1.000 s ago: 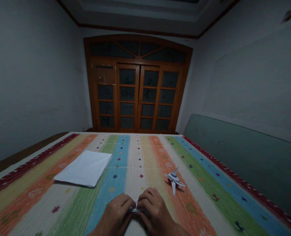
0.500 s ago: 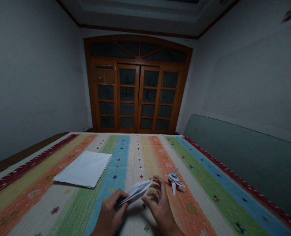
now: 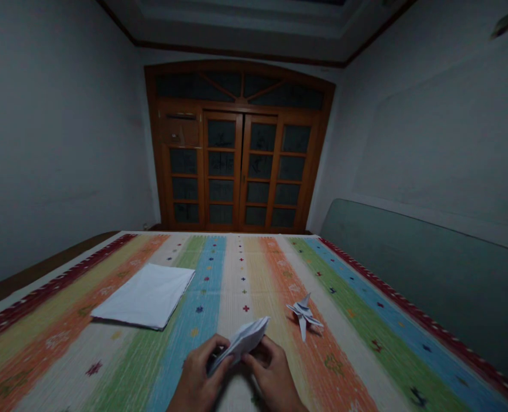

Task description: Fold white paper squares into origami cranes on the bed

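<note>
A folded piece of white paper (image 3: 249, 336), several layers thick, is held up at a tilt just above the front of the table. My left hand (image 3: 205, 366) pinches its lower left end between thumb and fingers. On the other side, my right hand (image 3: 271, 369) grips its right edge, thumb in front and the fingers curled behind, partly hidden. To the right of my hands lies a finished-looking origami figure (image 3: 304, 315) with pointed white petals or limbs. A stack of white square paper sheets (image 3: 146, 297) lies flat on the left.
A striped, patterned tablecloth (image 3: 232, 257) covers the table. A pale green padded-looking panel (image 3: 408, 263) runs along the right side. Wooden doors with glass panes (image 3: 241, 166) stand beyond the far edge, between white walls.
My right hand has come down and its fingers have closed on the folded paper's right side. The paper now stands more upright, and my left hand has moved slightly right.
</note>
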A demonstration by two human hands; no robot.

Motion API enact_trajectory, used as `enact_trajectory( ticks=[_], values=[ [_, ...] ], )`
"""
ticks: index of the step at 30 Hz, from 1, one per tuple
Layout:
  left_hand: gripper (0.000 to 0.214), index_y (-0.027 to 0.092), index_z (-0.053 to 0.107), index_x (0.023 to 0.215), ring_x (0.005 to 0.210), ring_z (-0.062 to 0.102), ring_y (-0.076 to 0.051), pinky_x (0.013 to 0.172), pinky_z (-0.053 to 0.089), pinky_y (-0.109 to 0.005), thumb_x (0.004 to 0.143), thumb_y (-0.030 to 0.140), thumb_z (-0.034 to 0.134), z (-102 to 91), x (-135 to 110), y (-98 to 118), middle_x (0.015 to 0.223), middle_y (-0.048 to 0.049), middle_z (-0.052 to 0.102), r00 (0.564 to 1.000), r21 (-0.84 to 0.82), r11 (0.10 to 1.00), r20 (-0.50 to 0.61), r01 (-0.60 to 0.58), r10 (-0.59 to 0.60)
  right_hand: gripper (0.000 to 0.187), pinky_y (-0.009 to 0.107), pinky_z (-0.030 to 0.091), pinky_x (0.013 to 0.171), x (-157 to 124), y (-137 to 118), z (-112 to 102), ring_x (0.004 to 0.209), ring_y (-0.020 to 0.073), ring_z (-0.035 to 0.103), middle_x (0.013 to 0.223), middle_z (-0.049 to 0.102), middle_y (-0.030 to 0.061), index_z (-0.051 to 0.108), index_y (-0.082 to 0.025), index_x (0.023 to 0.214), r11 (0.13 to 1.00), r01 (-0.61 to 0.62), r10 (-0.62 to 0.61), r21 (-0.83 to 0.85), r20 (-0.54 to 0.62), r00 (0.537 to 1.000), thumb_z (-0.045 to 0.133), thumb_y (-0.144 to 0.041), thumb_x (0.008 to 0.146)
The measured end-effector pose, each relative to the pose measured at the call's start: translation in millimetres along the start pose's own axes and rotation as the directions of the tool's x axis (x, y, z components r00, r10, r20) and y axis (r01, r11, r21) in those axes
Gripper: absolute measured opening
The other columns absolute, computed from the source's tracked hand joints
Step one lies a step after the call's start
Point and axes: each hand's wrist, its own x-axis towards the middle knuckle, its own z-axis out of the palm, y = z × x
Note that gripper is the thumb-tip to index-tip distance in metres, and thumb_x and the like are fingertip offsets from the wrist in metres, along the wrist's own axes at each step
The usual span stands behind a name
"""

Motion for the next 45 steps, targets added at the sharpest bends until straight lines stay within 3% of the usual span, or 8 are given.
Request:
enact_trajectory(
  ticks=[6,15,24,28,32,35,42,45],
  values=[
    [0.012,0.021,0.069,0.094,0.082,0.074,-0.024,0.076,0.055,-0.029,0.092,0.030,0.061,2.7,-2.6,-4.8,0.088,-0.0050,0.078,0.999,0.049,0.998,-0.001,-0.049,0.049,0.049,0.044,0.061,0.082,-1.9,2.7,4.2,0.082,0.0300,0.075,0.084,0.078,0.0080,0.071,-0.019,0.105,0.995,-0.018,0.021,0.099,-0.031,0.999,0.090,-0.042,0.065],
    [0.024,0.024,0.065,0.091,0.070,0.070,-0.022,0.067,0.054,-0.027,0.098,0.045,0.056,6.8,-8.6,-7.3,0.079,-0.0030,0.075,0.990,0.103,0.985,0.022,-0.139,0.137,0.039,0.035,0.059,0.074,-4.6,-3.5,5.2,0.081,0.0271,0.073,0.083,0.075,0.0068,0.069,-0.019,0.087,0.996,0.050,-0.052,0.074,0.024,0.998,0.089,-0.044,0.066],
    [0.041,0.021,0.065,0.090,0.077,0.070,-0.023,0.074,0.056,-0.029,0.096,0.060,0.054,8.4,-5.2,-0.8,0.082,-0.0047,0.075,0.999,0.023,0.999,0.032,-0.043,0.042,0.050,0.038,0.059,0.082,-1.7,4.8,6.4,0.089,0.0278,0.072,0.092,0.074,0.0071,0.066,-0.022,0.100,0.981,0.113,-0.114,0.156,-0.004,0.994,0.091,-0.046,0.064],
    [0.046,0.021,0.070,0.098,0.087,0.071,-0.026,0.082,0.057,-0.032,0.091,0.064,0.058,8.6,-8.6,-8.8,0.092,-0.0076,0.078,0.998,0.045,0.998,0.049,0.033,-0.036,0.067,0.045,0.058,0.091,-2.0,15.1,4.5,0.101,0.0327,0.073,0.105,0.075,0.0112,0.063,-0.023,0.109,0.968,0.044,-0.039,0.247,-0.027,0.999,0.096,-0.048,0.055],
    [0.059,0.023,0.069,0.121,0.111,0.069,-0.032,0.090,0.058,-0.035,0.081,0.067,0.068,10.7,-17.5,-29.1,0.113,-0.0101,0.077,0.990,0.044,0.990,-0.061,0.131,-0.129,0.063,0.044,0.057,0.088,-3.2,12.2,2.6,0.095,0.0309,0.074,0.098,0.076,0.0107,0.063,-0.022,0.109,0.970,0.037,-0.052,0.240,0.057,0.997,0.093,-0.052,0.062],
    [0.058,0.021,0.067,0.126,0.104,0.071,-0.031,0.084,0.060,-0.035,0.085,0.062,0.068,13.6,-21.6,-33.6,0.110,-0.0118,0.077,0.991,-0.055,0.990,0.004,0.132,-0.132,0.059,0.037,0.057,0.078,-3.1,3.9,3.8,0.081,0.0261,0.074,0.085,0.076,0.0057,0.062,-0.023,0.108,0.965,0.055,-0.092,0.255,0.135,0.987,0.090,-0.054,0.066],
    [0.064,0.015,0.064,0.128,0.056,0.068,-0.021,0.055,0.058,-0.030,0.096,0.068,0.049,17.7,-14.6,-6.2,0.075,-0.0088,0.074,0.966,-0.323,0.924,0.223,0.203,-0.134,0.069,0.033,0.056,0.070,-3.8,-0.8,6.8,0.079,0.0250,0.073,0.096,0.073,0.0056,0.058,-0.025,0.112,0.951,0.005,-0.038,0.309,0.100,0.994,0.095,-0.048,0.059],
    [0.051,0.021,0.073,0.113,0.085,0.071,-0.026,0.084,0.059,-0.035,0.093,0.064,0.057,10.4,-8.0,8.5,0.094,-0.0090,0.078,0.988,-0.212,0.974,0.149,0.080,-0.049,0.071,0.034,0.056,0.072,-1.3,2.7,5.0,0.079,0.0243,0.073,0.096,0.072,0.0043,0.058,-0.025,0.113,0.951,0.016,-0.031,0.308,0.044,0.999,0.096,-0.043,0.056]
  ],
)
